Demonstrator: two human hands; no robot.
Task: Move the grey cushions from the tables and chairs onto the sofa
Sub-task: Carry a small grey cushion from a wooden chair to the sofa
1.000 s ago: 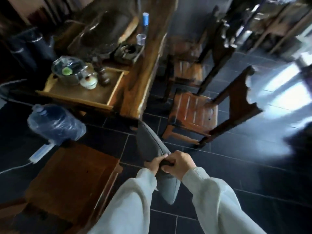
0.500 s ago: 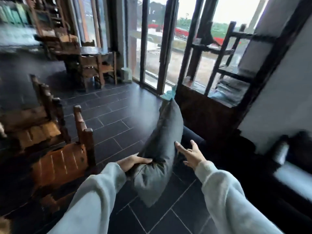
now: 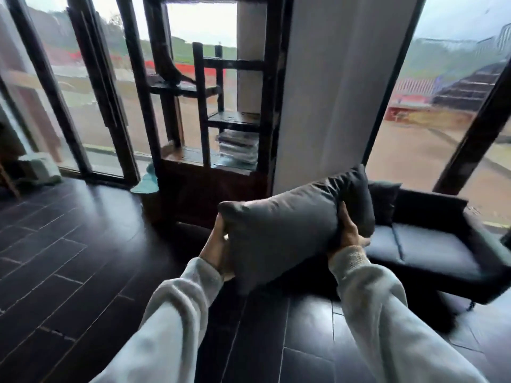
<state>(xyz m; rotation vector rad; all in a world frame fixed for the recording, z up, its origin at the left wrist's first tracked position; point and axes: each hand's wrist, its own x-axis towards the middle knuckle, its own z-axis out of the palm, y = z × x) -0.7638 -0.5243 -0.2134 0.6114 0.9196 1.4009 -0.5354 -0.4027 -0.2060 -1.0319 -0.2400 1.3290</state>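
Gripping one grey cushion point(image 3: 287, 230) between left hand point(image 3: 217, 251), right hand point(image 3: 349, 234); second cushion point(image 3: 383, 201) on sofa point(image 3: 431, 244)

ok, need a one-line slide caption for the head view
Both hands, left and right, carry a grey cushion toward the dark sofa, where another cushion already leans.

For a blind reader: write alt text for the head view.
Both hands, left hand and right hand, hold a grey cushion above a dark floor, facing a dark sofa by large windows. A second cushion rests there.
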